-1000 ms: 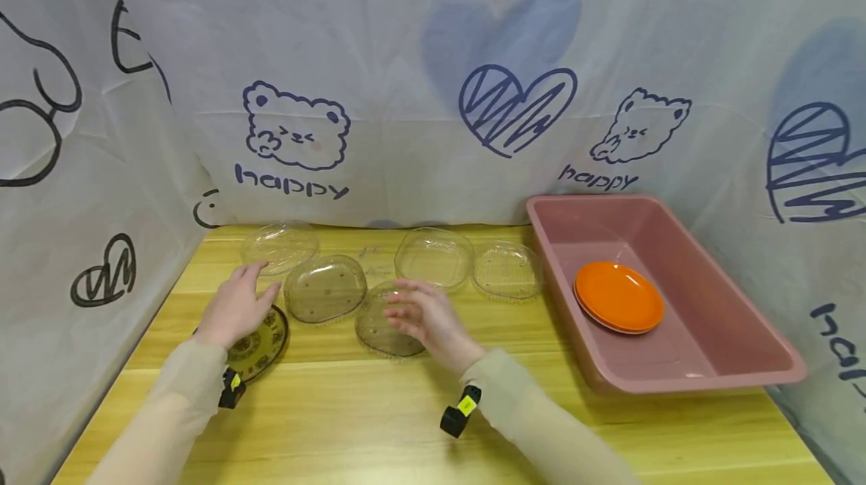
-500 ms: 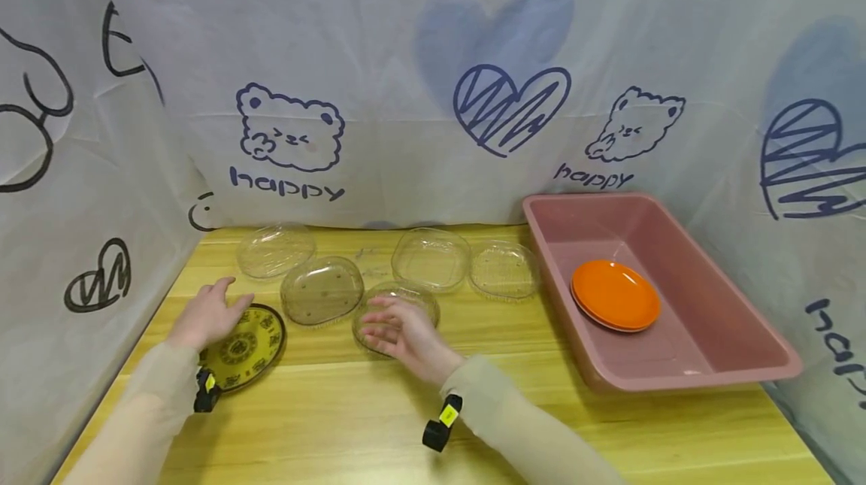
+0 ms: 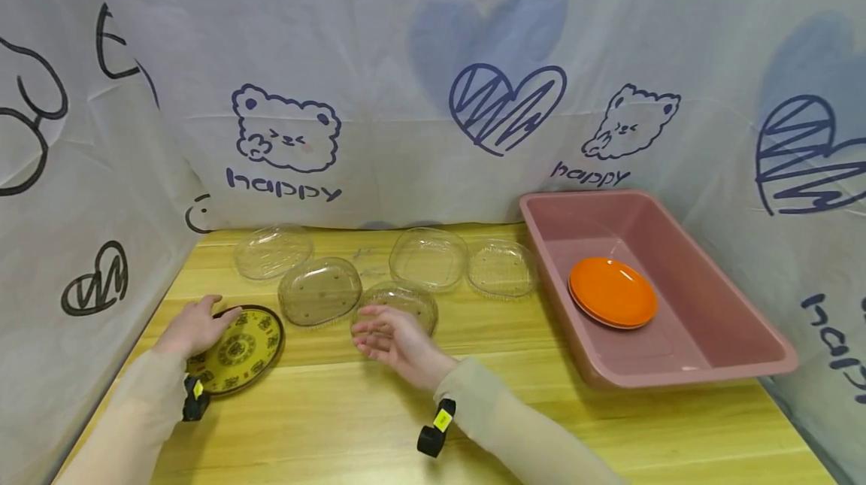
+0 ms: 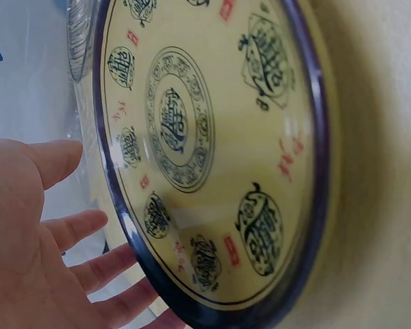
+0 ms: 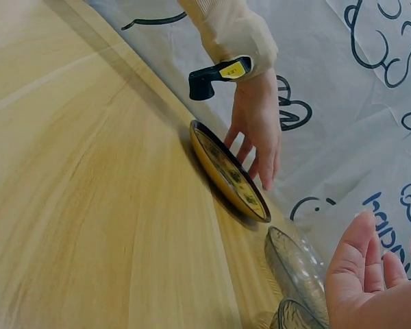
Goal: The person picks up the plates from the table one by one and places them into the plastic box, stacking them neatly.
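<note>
A round yellow plate [image 3: 245,350] with a dark rim and printed emblems lies flat at the left of the table. My left hand [image 3: 192,328] is at its left side, fingers spread and relaxed. In the left wrist view, those fingertips [image 4: 127,257] come right up to the plate's dark rim, some passing behind it. My right hand [image 3: 402,346] hovers at the near side of a smoky see-through dish [image 3: 421,306], overlapping it in the head view. Its fingers are loosely bent with nothing in them. Left of that dish sits a second smoky dish [image 3: 321,292].
Clear plastic dishes stand along the back: one at left [image 3: 274,252], one mid-table [image 3: 428,259], another at right [image 3: 501,268]. On the right, a pink tub [image 3: 704,319] contains stacked orange plates [image 3: 613,292]. Printed cloth [image 3: 392,147] encloses the table's back and sides.
My left hand has drawn left and toward me, from over the yellow plate to its left rim, uncovering more of it. The right hand has shifted slightly left and nearer.
</note>
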{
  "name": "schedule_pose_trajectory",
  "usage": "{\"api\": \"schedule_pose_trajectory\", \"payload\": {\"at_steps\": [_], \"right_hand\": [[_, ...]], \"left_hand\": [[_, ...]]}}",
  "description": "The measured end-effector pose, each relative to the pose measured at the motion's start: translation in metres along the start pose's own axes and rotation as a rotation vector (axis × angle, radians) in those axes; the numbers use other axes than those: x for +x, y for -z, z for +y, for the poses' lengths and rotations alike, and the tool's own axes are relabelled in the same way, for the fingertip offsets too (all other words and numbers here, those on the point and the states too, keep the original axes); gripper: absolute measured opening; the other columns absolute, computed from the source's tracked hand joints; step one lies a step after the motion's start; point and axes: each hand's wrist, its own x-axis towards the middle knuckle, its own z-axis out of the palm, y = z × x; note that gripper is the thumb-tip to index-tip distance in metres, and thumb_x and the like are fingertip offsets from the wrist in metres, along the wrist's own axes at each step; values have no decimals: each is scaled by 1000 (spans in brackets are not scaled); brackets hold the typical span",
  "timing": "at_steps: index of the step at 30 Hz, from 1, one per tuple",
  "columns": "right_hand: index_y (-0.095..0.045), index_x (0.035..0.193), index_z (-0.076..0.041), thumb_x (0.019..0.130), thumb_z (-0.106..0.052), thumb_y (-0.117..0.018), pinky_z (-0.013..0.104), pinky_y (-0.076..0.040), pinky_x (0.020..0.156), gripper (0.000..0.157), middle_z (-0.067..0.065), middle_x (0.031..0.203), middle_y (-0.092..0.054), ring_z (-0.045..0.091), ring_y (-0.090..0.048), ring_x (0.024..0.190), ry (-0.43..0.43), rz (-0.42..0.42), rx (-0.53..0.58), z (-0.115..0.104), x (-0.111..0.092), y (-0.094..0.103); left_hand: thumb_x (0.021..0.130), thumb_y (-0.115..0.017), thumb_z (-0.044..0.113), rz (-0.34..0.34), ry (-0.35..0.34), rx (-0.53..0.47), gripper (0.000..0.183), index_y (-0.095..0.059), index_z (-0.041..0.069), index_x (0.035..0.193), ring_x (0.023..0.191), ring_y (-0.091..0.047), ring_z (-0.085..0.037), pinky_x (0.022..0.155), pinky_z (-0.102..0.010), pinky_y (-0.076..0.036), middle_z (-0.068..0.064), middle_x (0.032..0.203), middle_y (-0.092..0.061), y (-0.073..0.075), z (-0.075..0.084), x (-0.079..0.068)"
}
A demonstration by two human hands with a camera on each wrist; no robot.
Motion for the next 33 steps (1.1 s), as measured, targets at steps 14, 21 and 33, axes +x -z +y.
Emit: {"api": "schedule_pose_trajectory", "payload": {"at_steps": [14,21,33], "right_hand": [[-50,137,5,94,-6,-51,23,-57,82,44,7,104,-64,16,-63,90,-22,-6,-10,3,-1,-3],[-50,136,5,94,-5,-51,22,-57,81,43,9,106,-64,18,-63,91,-29,-5,-6,5,0,-5],[-53,133,5,93,-4,-51,21,-56,76,41,6,100,-64,16,-63,85,-48,-2,-12,8,-2,-8]], "left_hand": [[106,-37,52,-32,-22,-19,83,-26,-20,145,127,-37,-65,101,-69,-43,-50,143,-31,4,-6,-2],[102,-49,51,-66,-38,-34,80,-35,-18,138,121,-45,-63,95,-66,-47,-49,138,-36,3,-8,-1],[88,-78,41,-75,-39,-157,73,-44,-14,122,91,-58,-34,77,-44,-53,-33,106,-59,-1,-16,0]]}}
